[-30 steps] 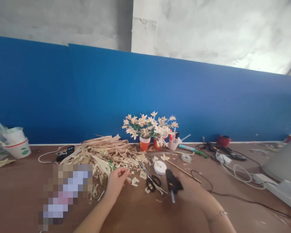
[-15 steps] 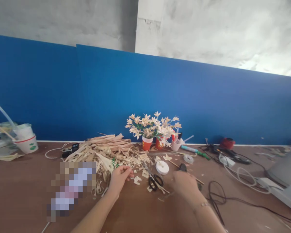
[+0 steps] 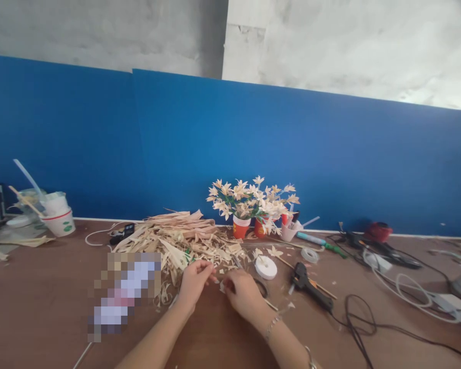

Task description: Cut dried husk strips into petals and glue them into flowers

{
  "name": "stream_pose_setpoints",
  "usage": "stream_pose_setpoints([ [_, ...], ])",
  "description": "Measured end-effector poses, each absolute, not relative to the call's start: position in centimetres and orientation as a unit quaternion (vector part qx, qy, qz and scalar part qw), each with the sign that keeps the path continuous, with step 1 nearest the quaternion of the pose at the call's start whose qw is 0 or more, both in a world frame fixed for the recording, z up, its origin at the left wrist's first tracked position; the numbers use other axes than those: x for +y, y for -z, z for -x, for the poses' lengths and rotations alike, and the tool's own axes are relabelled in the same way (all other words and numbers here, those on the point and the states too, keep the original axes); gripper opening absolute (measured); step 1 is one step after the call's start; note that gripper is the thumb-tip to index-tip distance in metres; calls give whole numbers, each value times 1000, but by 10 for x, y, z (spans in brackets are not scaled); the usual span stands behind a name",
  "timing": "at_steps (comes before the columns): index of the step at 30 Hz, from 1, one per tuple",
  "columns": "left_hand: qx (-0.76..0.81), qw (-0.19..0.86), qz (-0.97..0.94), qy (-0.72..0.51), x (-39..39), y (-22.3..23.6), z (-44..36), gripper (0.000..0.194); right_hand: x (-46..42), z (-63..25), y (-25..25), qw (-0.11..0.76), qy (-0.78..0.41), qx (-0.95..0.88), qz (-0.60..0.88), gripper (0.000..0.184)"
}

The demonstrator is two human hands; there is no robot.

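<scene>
My left hand (image 3: 195, 282) is closed in a pinch beside the heap of dried husk strips (image 3: 176, 241); whatever its fingertips hold is too small to make out. Facing it, my right hand (image 3: 244, 293) has its fingers curled, with a pale husk scrap (image 3: 222, 287) at the tips. Black-handled scissors (image 3: 262, 288) lie partly hidden behind the right hand. A white round disc (image 3: 266, 267) rests just beyond them. To the right, a black glue gun (image 3: 311, 288) lies on its side on the brown table (image 3: 215, 338).
Cream husk flowers (image 3: 253, 200) stand in red paper cups (image 3: 240, 228) near the blue partition (image 3: 292, 133). A tape roll (image 3: 309, 254) and a thin stick lie nearby. Dark cables (image 3: 357, 323) and a white power strip (image 3: 453, 312) spread rightward. A white cup (image 3: 59, 223) stands left.
My right hand has put the glue gun down on the table and let go, then moved left to the scraps near my left hand. My left hand keeps its pinch. The view has shifted slightly left.
</scene>
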State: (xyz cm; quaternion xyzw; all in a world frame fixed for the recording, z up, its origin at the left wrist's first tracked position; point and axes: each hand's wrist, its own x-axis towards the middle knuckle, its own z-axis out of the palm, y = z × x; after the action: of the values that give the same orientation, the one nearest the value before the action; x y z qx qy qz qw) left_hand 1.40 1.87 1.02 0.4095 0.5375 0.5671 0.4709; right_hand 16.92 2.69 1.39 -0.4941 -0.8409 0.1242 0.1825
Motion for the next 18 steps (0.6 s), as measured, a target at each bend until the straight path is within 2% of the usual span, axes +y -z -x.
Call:
stream_pose_setpoints([
  [8,540,474,-404,-566,18,-10,-14,19,28,-176,-18,209,-59,-813,540,19],
  [18,535,478,-408,-565,17,-9,-16,21,29,-173,-10,196,-82,-823,527,19],
])
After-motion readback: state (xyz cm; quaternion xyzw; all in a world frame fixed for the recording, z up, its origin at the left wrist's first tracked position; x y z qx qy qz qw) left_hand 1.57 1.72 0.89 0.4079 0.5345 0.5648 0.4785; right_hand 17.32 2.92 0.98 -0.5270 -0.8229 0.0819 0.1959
